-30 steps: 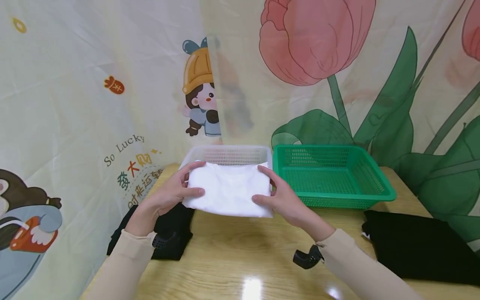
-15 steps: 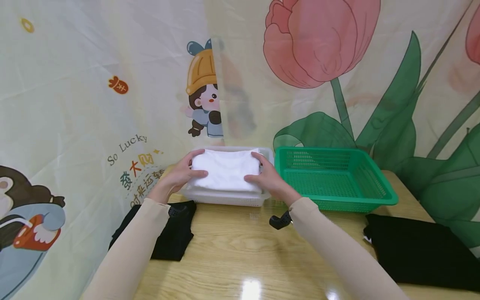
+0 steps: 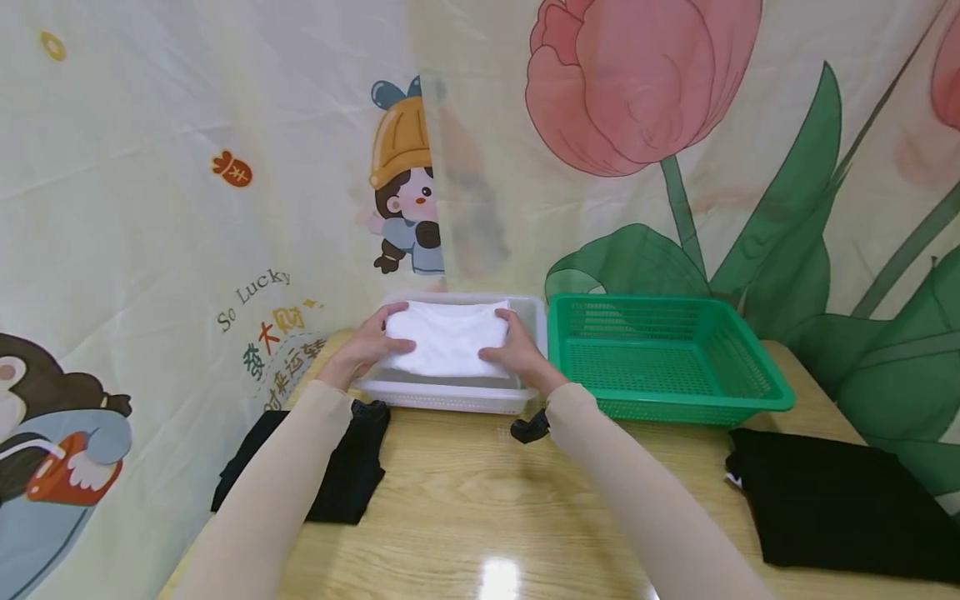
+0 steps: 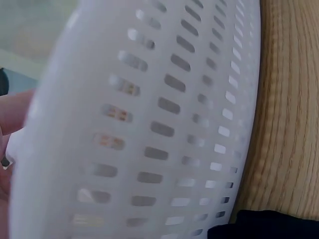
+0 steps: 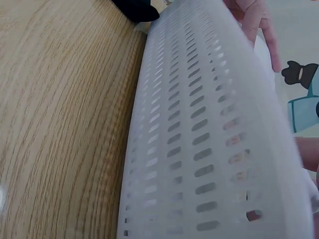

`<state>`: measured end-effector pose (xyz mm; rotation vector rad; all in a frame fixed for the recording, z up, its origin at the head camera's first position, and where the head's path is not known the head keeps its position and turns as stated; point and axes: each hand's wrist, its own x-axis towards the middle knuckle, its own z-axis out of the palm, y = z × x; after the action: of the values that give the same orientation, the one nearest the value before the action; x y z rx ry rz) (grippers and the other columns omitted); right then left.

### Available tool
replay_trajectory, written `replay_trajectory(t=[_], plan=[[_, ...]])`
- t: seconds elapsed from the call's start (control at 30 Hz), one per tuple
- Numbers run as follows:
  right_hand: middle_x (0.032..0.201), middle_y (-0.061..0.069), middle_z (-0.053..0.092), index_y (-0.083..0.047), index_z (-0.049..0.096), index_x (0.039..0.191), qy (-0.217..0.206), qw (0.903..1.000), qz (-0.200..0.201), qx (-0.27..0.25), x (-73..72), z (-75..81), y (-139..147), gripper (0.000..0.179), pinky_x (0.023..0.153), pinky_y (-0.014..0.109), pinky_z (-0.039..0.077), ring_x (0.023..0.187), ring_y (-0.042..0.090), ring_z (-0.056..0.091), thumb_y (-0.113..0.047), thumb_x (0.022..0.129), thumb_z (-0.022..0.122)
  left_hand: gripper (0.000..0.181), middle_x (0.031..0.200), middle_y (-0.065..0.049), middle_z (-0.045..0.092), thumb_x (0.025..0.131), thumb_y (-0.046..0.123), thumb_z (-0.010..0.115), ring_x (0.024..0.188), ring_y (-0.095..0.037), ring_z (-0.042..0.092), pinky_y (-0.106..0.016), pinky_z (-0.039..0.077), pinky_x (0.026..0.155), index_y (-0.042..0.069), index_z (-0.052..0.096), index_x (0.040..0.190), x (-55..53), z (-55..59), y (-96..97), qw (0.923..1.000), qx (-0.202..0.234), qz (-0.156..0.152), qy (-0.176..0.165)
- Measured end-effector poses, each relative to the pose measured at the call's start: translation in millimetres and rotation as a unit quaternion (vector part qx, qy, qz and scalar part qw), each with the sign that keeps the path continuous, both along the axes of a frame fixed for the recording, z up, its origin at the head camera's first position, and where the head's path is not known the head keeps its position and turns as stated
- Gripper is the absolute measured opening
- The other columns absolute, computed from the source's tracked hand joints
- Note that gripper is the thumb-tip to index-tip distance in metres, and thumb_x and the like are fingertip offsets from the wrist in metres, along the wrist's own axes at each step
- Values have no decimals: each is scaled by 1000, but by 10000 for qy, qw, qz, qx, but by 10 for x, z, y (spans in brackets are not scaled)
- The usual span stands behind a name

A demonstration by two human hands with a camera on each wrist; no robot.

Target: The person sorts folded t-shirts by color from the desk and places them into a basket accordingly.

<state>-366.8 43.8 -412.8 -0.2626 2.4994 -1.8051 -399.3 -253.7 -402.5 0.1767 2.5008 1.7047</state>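
Observation:
A folded white cloth (image 3: pixel 447 340) lies level inside the rim of the white plastic basket (image 3: pixel 442 402) in the head view. My left hand (image 3: pixel 363 345) grips its left end, thumb on top. On the opposite end my right hand (image 3: pixel 522 352) holds it the same way, thumb over the near part. Both wrist views are mostly filled by the slotted basket wall (image 4: pixel 164 127), which hides much of the cloth. Past that wall, the left hand (image 5: pixel 255 17) shows at the top of the right wrist view.
A green plastic basket (image 3: pixel 675 394) stands right beside the white one. Folded black cloth (image 3: pixel 352 475) lies on the wooden table (image 3: pixel 450 500) at left, partly behind the left sleeve. Another black cloth (image 3: pixel 847 508) lies at right. A printed curtain (image 3: pixel 300 125) hangs behind.
Both hands have carried the white cloth forward from in front of the white basket to over and into it. Over the last half second it shifts slightly left and lower.

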Motion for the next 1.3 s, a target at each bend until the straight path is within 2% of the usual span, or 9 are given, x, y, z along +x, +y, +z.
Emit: replay_trajectory(t=[0.23,0.47,0.63,0.83,1.07,1.2,1.3], plan=[[168,21,30,-10,31,163,-156,9998,-75,58,-70,-122,-9,87,127,50,27,155,37,31,-1,92,81,92,173,-20,24,90,-5,80,155,-36,28,-49,20,129,20,35,166,-107,-167,37,9993,202,136,-278],[164,22,35,-9,35,161,-391,9989,-254,-92,-105,-135,-6,86,124,52,33,149,39,37,3,90,82,93,173,-22,21,90,-6,80,157,-37,25,-49,20,130,17,33,166,-133,-189,71,9988,334,11,-368],[162,21,38,-10,36,161,-534,9981,-314,-56,-107,-145,-69,86,122,51,36,146,39,41,4,89,82,95,172,-23,24,88,-7,80,155,-39,27,-51,20,129,16,32,167,-134,-218,53,9980,237,125,-575],[161,21,38,-10,36,161,-708,9968,-364,70,-97,-145,-102,84,118,50,41,140,38,44,3,91,81,94,172,-21,24,89,-5,80,154,-38,28,-52,20,129,16,32,166,-152,-234,61,9981,18,179,-589],[163,21,38,-8,37,161,-883,9951,-383,224,-133,-168,-123,84,119,51,40,143,38,43,1,91,81,94,170,-22,28,88,-7,81,149,-40,35,-56,31,124,17,33,166,-181,-256,68,9969,-209,251,-710],[167,20,35,-10,37,163,-1167,9916,-325,462,-159,-186,-149,84,119,52,41,146,38,42,-2,92,82,92,171,-20,27,89,-7,81,148,-40,35,-55,31,124,18,35,165,-176,-287,56,9953,-424,312,-811],[168,19,32,-10,36,164,-1251,9903,-311,515,-167,-185,-163,85,121,52,38,149,38,39,-2,93,81,92,171,-21,25,90,-7,80,148,-40,33,-55,28,125,17,34,166,-166,-298,53,9952,-438,222,-841]])
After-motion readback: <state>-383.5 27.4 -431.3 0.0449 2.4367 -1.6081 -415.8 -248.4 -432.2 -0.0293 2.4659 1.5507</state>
